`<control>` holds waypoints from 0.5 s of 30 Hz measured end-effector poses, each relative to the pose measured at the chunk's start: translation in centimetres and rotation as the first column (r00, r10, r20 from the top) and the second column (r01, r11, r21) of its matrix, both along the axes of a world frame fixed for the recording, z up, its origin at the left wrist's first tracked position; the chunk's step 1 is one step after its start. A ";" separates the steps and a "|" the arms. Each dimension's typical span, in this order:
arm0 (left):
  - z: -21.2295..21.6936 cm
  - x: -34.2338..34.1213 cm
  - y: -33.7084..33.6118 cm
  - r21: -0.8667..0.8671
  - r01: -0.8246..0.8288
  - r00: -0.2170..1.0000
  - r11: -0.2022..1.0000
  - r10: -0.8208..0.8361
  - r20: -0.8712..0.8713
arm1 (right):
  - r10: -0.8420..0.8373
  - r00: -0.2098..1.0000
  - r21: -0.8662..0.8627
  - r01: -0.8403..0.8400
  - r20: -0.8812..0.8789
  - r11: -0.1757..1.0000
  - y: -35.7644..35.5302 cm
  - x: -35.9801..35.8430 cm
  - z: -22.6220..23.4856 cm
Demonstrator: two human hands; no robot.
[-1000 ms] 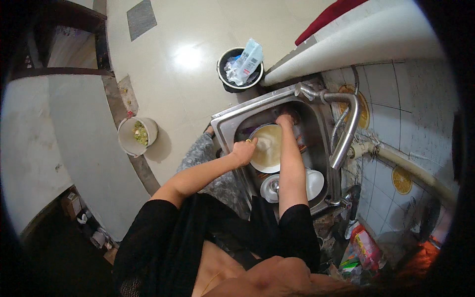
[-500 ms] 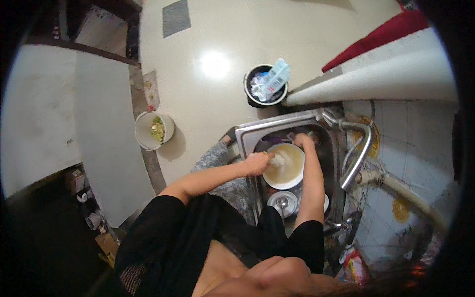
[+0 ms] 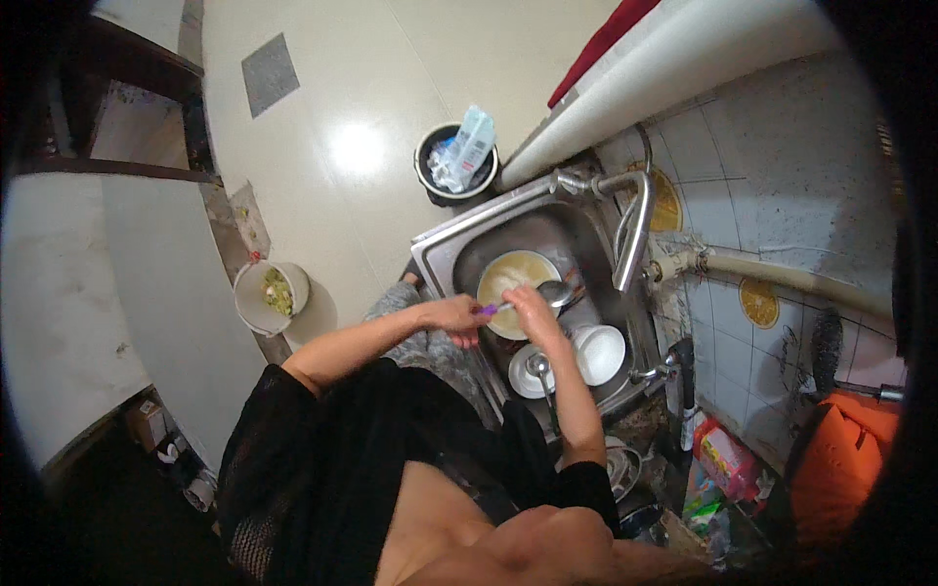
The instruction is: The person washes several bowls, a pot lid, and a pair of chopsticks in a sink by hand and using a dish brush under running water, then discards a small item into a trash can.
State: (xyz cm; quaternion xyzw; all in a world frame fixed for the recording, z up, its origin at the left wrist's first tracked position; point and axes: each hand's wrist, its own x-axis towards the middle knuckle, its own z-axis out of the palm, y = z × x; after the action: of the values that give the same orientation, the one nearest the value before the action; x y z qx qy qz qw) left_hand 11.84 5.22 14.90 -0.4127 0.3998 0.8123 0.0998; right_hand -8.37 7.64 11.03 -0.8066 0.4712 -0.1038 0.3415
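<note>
A metal ladle (image 3: 555,294) with a purple handle end is held across the white basin (image 3: 500,329) of cloudy yellowish water. My left hand (image 3: 453,316) is closed at the purple end. My right hand (image 3: 532,311) closes around the shaft nearer the ladle's bowl; whether a cloth is in it is hidden. Toward me, inside the metal sink (image 3: 576,220), a white dish (image 3: 523,379) has another metal ladle (image 3: 538,365) lying in it. Beside that dish sits a white bowl (image 3: 600,352), right of my right forearm.
A curved faucet (image 3: 640,230) rises at the sink's right edge. Beyond the sink stands a bin (image 3: 422,161) with plastic wrapping. A white bucket (image 3: 256,305) with greenish scraps is on the floor at left. Pipes (image 3: 772,272) run along the tiled wall, near an orange bag (image 3: 845,459).
My right hand has come back from the sink's far side with the ladle. My left hand has left the basin's water and grips the handle. The view has shifted and turned.
</note>
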 end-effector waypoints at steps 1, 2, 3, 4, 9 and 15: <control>-0.4 0.0 0.8 0.094 -0.014 1.000 0.995 0.014 0.004 | 0.023 0.999 0.018 -0.024 0.043 1.000 0.9 0.1 -1.8; -0.9 -0.4 1.5 0.162 -0.039 0.998 0.986 0.030 0.060 | 0.024 0.994 0.147 -0.040 0.110 0.988 1.5 0.3 -3.9; -2.3 -0.5 2.0 0.293 -0.125 0.992 0.948 0.115 0.054 | -0.036 0.996 -0.006 0.036 0.083 0.999 2.3 0.7 -4.2; -3.5 -0.4 2.2 0.419 -0.205 0.978 0.885 0.198 0.060 | -0.101 0.993 -0.161 0.111 0.065 0.981 2.8 1.1 -4.6; -2.6 -0.3 2.8 0.586 -0.456 0.869 0.670 0.477 0.131 | -0.742 0.667 0.058 0.740 0.068 0.671 5.7 -1.6 -6.8; -0.2 1.1 4.5 0.155 -0.404 0.914 0.901 0.396 0.085 | -0.786 0.617 -0.013 0.786 -0.041 0.618 6.8 -3.9 -12.9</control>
State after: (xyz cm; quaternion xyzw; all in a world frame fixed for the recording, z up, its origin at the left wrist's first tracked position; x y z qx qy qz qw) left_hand 12.90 9.71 14.69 -0.4966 0.2335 0.8356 -0.0242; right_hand -12.28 14.40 -1.86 -0.5207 0.7837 -0.2240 0.2541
